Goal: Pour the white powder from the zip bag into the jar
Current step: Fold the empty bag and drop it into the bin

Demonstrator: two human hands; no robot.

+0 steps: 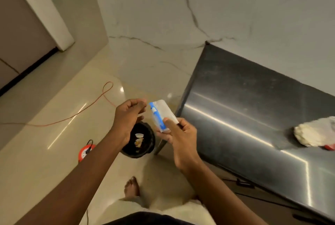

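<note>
A small clear zip bag (164, 111) with a blue zip strip and a little white powder is held in the air over the floor, left of the steel table. My right hand (178, 135) grips its lower end between thumb and fingers. My left hand (129, 115) hovers just left of the bag's top, fingers curled, not touching it. At the table's right edge lies a clear bag of white powder (313, 134), with something red (330, 147) partly hidden beside it. No jar shows clearly.
A stainless steel table (253, 115) fills the right side. A black bin (140, 141) holding scraps stands on the floor below my hands. An orange cable (101, 97) and a red-orange cable reel (85, 152) lie on the glossy tiles. My bare foot (132, 187) is near the bottom.
</note>
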